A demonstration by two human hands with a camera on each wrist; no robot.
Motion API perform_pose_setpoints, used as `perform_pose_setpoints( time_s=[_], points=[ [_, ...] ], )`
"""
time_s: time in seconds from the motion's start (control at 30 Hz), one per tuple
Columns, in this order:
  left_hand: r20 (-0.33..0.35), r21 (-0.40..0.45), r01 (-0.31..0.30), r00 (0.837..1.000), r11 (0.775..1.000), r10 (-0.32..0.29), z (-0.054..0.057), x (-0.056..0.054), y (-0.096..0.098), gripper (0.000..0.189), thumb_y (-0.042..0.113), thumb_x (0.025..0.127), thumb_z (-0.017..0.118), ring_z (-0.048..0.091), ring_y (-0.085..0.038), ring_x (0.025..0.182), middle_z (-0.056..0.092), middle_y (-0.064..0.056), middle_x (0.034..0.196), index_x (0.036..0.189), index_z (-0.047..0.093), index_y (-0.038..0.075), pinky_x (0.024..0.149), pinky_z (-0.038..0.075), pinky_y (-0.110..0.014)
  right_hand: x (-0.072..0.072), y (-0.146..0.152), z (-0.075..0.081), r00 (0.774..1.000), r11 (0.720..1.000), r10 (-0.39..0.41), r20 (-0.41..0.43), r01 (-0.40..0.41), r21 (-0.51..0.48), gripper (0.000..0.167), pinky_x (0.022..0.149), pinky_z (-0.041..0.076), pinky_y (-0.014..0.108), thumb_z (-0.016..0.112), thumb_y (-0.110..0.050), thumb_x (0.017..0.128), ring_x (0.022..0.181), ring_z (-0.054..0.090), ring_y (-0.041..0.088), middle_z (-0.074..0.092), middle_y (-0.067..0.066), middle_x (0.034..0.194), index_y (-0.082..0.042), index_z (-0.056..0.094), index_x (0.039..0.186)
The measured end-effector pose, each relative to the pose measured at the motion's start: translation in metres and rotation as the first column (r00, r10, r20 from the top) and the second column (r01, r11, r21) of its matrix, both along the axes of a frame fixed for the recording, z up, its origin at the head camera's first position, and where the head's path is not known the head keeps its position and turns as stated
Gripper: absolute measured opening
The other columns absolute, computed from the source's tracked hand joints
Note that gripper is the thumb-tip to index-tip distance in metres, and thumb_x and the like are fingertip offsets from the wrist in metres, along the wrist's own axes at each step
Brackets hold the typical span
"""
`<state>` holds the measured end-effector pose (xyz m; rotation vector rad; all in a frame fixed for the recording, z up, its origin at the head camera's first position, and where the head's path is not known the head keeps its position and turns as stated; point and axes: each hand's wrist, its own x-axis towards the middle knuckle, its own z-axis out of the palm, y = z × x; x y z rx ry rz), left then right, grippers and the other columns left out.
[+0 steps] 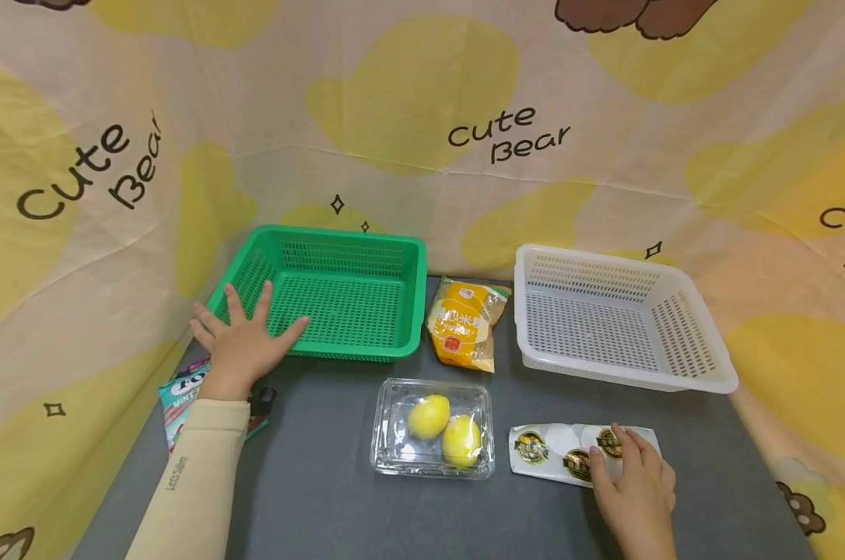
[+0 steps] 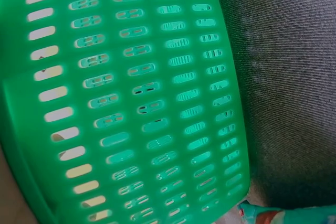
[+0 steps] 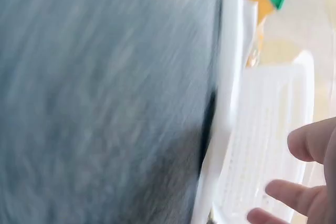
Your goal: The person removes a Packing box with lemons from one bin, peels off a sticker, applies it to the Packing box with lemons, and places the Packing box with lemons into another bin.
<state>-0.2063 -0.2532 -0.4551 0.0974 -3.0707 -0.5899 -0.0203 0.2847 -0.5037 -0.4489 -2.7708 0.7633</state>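
My left hand (image 1: 243,342), fingers spread wide, lies over the front left corner of a green perforated basket (image 1: 411,342). In the left wrist view the slotted wall of the green basket (image 2: 157,87) takes up most of the picture. My right hand (image 1: 636,486) is at the right end of a white sheet of round gold-and-black stickers (image 1: 523,465), its fingertips overlapping the sheet. Thumb and fingers are apart in the right wrist view, where the right hand (image 3: 304,182) appears in front of the white basket (image 3: 226,108).
A clear plastic box (image 1: 387,459) with two yellow lemons (image 1: 429,418) sits mid-table. Behind it a yellow bag (image 1: 464,323) stands between the green basket and the white basket (image 1: 625,377). Teal packets (image 1: 177,397) lie by the left forearm. A printed cloth (image 1: 408,101) hangs behind.
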Motion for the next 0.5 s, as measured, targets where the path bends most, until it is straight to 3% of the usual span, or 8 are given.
perform_pose_setpoints(
  time_s=[0.13, 0.33, 0.5],
  points=[
    [-0.008, 0.006, -0.001, 1.000, 1.000, 0.001, 0.000, 0.001, 0.000, 0.106, 0.088, 0.094, 0.036, -0.033, -0.074, 0.135, -0.025, -0.034, 0.166, 0.171, -0.005, 0.027, 0.104, -0.020, -0.084, 0.001, 0.011, -0.004, 0.997, 1.000, -0.020, 0.081, 0.020, -0.003, 0.047, 0.095, 0.027, 0.081, 0.063, -0.033, 0.105, 0.136, 0.031, 0.063, 0.047, 0.027, 0.151, -0.002, 0.063, 0.140],
    [-0.031, 0.025, -0.007, 1.000, 1.000, 0.008, -0.004, 0.001, -0.002, 0.104, 0.085, 0.096, 0.036, -0.032, -0.072, 0.137, -0.023, -0.035, 0.166, 0.171, -0.005, 0.026, 0.104, -0.023, -0.082, 0.001, 0.014, -0.011, 0.985, 1.000, 0.016, 0.172, -0.018, 0.013, 0.039, 0.097, 0.029, 0.080, 0.068, -0.033, 0.103, 0.135, 0.035, 0.060, 0.053, 0.025, 0.148, -0.005, 0.073, 0.129],
    [-0.158, 0.068, -0.037, 0.986, 0.997, 0.047, -0.006, 0.009, 0.008, 0.096, 0.075, 0.103, 0.038, -0.028, -0.068, 0.144, -0.016, -0.034, 0.169, 0.172, 0.001, 0.019, 0.105, -0.026, -0.078, 0.000, 0.015, -0.014, 0.986, 0.999, 0.024, 0.163, -0.027, 0.021, 0.032, 0.097, 0.029, 0.079, 0.071, -0.032, 0.101, 0.133, 0.038, 0.060, 0.055, 0.026, 0.146, -0.006, 0.077, 0.119]
  ],
)
